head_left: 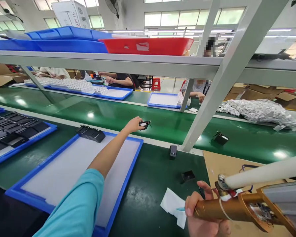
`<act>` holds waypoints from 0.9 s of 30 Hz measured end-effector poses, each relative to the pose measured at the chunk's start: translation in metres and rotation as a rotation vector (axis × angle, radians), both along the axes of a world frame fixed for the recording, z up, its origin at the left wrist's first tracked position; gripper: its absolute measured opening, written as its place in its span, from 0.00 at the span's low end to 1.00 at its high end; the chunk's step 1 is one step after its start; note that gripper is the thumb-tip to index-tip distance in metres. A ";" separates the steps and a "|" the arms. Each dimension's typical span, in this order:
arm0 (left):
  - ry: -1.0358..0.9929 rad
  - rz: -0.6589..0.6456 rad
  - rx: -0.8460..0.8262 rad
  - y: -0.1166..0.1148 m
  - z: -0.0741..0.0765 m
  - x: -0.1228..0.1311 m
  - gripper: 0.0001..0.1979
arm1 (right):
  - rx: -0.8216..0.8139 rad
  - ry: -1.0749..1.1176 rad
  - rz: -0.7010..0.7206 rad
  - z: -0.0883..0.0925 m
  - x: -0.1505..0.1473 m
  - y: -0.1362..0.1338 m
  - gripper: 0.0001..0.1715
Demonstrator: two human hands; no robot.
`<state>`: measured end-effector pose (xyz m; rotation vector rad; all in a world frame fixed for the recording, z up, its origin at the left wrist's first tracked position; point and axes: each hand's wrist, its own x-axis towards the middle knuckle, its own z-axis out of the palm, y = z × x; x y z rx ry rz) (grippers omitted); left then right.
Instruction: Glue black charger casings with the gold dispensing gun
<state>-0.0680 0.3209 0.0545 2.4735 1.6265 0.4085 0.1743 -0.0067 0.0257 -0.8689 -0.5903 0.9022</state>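
My left hand (134, 124) reaches out over the green conveyor belt (128, 115), its fingers pinched on a small black part (145, 124) with thin leads sticking out. My right hand (202, 214) is at the lower right, wrapped around the gold barrel of a tool (232, 207) with a white hose (266, 171) running off to the right. A blue tray with a white liner (71, 168) lies under my left arm, with a short row of black parts (91, 133) at its far edge.
Loose black parts (173, 150) (187, 176) (221, 138) sit near a slanted grey post (212, 95). A second blue tray of black parts (12, 130) is at left. Cardboard (224, 161) and white paper (172, 205) lie by my right hand. Other people work across the belt.
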 end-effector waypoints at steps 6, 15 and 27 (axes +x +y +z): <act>-0.051 -0.131 -0.004 -0.140 0.023 -0.001 0.13 | 0.129 0.037 -0.039 0.014 -0.004 -0.003 0.19; -0.290 -0.017 -0.166 -0.319 -0.046 0.021 0.09 | 0.291 -0.054 0.010 0.025 -0.003 0.000 0.21; -0.697 -0.155 -0.679 -0.308 -0.067 0.045 0.38 | 0.377 -0.067 0.053 0.019 -0.002 0.003 0.22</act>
